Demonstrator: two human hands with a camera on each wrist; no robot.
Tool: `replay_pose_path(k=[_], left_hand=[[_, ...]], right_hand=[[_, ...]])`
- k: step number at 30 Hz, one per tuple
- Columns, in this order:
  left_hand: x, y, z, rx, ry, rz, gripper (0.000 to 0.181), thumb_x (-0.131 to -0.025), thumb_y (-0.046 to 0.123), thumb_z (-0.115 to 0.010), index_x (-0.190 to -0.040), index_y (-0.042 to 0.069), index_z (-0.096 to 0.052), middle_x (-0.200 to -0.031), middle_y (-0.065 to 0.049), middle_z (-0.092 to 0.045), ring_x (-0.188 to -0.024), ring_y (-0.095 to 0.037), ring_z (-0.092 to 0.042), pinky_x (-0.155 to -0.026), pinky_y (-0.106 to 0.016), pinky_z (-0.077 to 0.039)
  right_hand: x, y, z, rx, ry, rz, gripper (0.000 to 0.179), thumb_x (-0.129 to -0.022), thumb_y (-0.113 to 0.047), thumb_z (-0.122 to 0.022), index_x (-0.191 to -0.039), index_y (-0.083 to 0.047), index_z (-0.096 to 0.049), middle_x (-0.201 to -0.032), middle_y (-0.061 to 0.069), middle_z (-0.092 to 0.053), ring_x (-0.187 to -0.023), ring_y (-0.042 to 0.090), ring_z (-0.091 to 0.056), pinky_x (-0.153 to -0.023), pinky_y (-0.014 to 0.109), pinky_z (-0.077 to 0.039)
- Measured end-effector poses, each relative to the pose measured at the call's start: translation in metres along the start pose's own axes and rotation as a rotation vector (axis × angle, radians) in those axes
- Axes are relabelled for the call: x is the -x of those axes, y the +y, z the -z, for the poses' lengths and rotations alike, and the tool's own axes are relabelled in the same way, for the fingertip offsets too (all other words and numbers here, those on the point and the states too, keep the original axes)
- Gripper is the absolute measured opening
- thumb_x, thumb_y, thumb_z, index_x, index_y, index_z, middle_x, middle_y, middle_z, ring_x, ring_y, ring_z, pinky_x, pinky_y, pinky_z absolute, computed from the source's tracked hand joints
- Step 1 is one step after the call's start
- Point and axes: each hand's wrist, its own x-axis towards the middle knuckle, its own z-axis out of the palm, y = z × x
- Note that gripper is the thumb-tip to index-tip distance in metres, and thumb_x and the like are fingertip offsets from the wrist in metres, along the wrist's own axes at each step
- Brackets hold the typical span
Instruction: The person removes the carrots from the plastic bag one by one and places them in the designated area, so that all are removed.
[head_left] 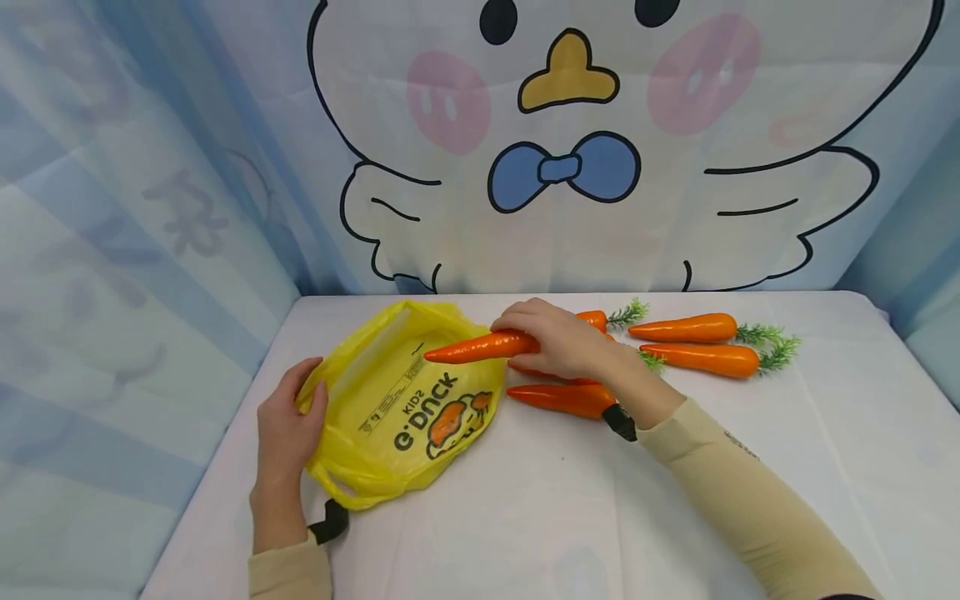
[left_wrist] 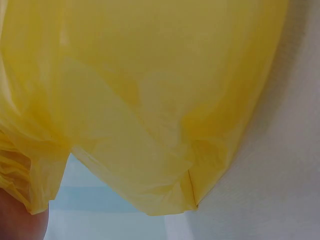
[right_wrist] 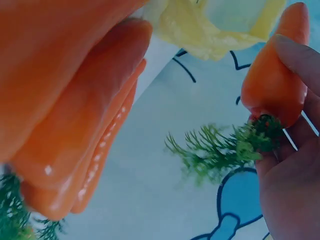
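Observation:
At the table's left lies a yellow plastic bag (head_left: pixel 352 400) with printed lettering and a duck. My left hand (head_left: pixel 288 421) pinches its left edge, thumb on the near side. Yellow film fills most of the left wrist view, where only a bit of skin shows. In my right hand (head_left: pixel 558 337) is an orange toy carrot (head_left: pixel 480 346), its tip pointing left over the bag's right side. The right wrist view shows the held carrot (right_wrist: pixel 275 80) with its green leafy top. Beneath that hand lie more carrots (head_left: pixel 562 398), partly hidden by the hand and forearm.
Two carrots (head_left: pixel 682 327) (head_left: pixel 701 359) with green tops lie to the right of the right hand. Another carrot (head_left: pixel 594 318) pokes out behind it. A white cloth covers the table (head_left: pixel 525 533). Behind hangs a curtain (head_left: pixel 600 242) with a cartoon figure.

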Motion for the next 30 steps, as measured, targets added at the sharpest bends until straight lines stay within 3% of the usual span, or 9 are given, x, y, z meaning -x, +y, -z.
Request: replay_pose_path(k=[18,25,30], left_hand=[[0.001,-0.001,0.000,-0.003,0.016,-0.023,0.036,-0.102,0.010,-0.059,-0.138,0.007,-0.057,-0.138,-0.012,-0.060,-0.125,-0.029,-0.056,-0.106,-0.049,-0.044],[0.001,-0.002,-0.001,-0.012,0.021,-0.025,0.036,-0.102,0.011,-0.059,-0.138,0.008,-0.058,-0.138,-0.011,-0.060,-0.125,-0.028,-0.056,-0.106,-0.048,-0.045],[0.001,-0.004,-0.002,-0.022,0.026,-0.034,0.036,-0.102,0.009,-0.060,-0.138,0.007,-0.058,-0.137,-0.011,-0.060,-0.124,-0.028,-0.056,-0.106,-0.047,-0.045]], right_hand=[[0.064,0.036,0.018,-0.033,0.093,-0.150,0.045,-0.090,-0.011,-0.077,-0.133,-0.007,-0.064,-0.137,0.013,-0.057,-0.127,0.034,-0.048,-0.104,0.055,-0.044],[0.094,0.052,0.023,-0.070,0.152,-0.160,0.045,-0.090,-0.008,-0.077,-0.133,-0.008,-0.063,-0.137,0.015,-0.056,-0.122,0.034,-0.050,-0.100,0.056,-0.046],[0.115,0.062,0.025,-0.060,0.173,-0.183,0.044,-0.089,-0.007,-0.077,-0.132,-0.007,-0.063,-0.134,0.015,-0.058,-0.125,0.037,-0.049,-0.103,0.059,-0.042]])
